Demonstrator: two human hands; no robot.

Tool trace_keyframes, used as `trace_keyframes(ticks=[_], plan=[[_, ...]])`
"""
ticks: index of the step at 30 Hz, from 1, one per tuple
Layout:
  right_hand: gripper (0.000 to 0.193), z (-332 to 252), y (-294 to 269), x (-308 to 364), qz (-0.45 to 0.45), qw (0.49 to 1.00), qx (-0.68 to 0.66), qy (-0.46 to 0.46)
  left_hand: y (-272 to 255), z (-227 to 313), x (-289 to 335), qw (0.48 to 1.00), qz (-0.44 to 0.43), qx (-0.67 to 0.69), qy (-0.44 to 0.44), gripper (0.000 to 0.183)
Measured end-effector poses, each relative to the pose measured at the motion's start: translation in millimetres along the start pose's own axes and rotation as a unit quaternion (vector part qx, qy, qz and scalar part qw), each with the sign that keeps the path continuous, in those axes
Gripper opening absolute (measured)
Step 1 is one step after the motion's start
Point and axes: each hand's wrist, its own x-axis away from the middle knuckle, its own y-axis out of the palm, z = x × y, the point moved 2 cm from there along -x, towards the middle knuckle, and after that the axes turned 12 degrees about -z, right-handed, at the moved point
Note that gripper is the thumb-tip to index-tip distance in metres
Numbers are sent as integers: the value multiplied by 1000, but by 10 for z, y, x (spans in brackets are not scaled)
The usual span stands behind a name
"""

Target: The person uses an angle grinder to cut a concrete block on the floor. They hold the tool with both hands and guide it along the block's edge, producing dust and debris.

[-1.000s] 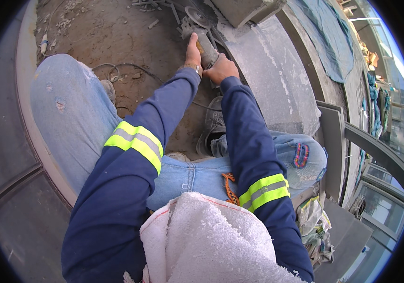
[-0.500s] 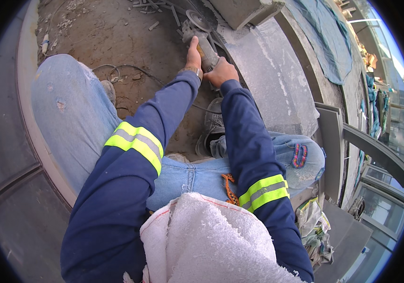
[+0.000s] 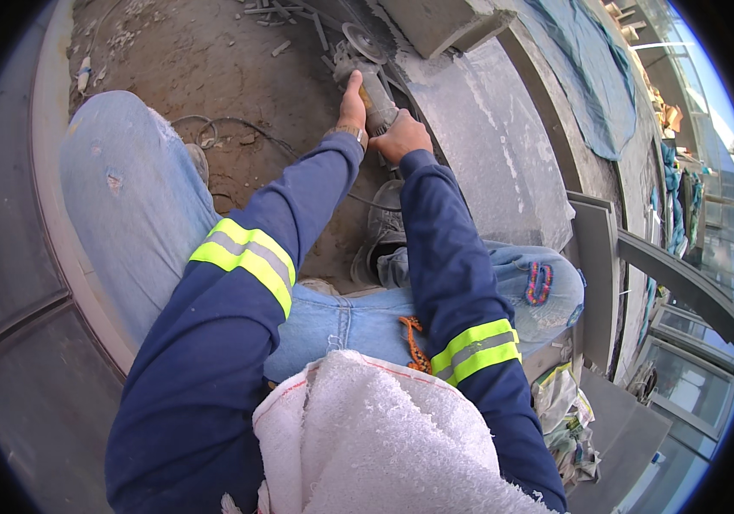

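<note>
An angle grinder (image 3: 377,101) is held out in front of me in both hands, its round disc (image 3: 363,43) at the far end. My left hand (image 3: 351,110) wraps round the grinder's body near its head, thumb pointing forward. At the rear of the body, my right hand (image 3: 403,137) is closed round the handle. The disc is beside the edge of a grey stone slab (image 3: 478,128) on the right; whether it touches the edge I cannot tell. A dark cable (image 3: 277,141) runs from the grinder's rear across the dirt.
Cut strips (image 3: 281,10) and rubble lie on the dirt floor (image 3: 187,60) at the far side. A concrete block (image 3: 435,24) rests on the slab. A cable connector (image 3: 84,75) lies at far left. Blue cloth (image 3: 594,77) and metal frames (image 3: 675,274) are on the right.
The view has shifted slightly. Both hands keep their grip on the angle grinder, which has barely moved along the slab's edge.
</note>
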Motion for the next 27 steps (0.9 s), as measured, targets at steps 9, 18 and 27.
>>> trace_keyframes(ticks=[9,18,27], plan=[[82,-26,-15,-50,-4,1000,3,-1,-87,6,-108,1000,7,-7,-14,61],[80,-89,-47,-63,14,1000,-9,-10,-270,-31,-406,999,9,-23,29,63],[85,-91,-43,-184,-9,1000,9,18,-303,-5,-506,999,-8,-13,37,58]])
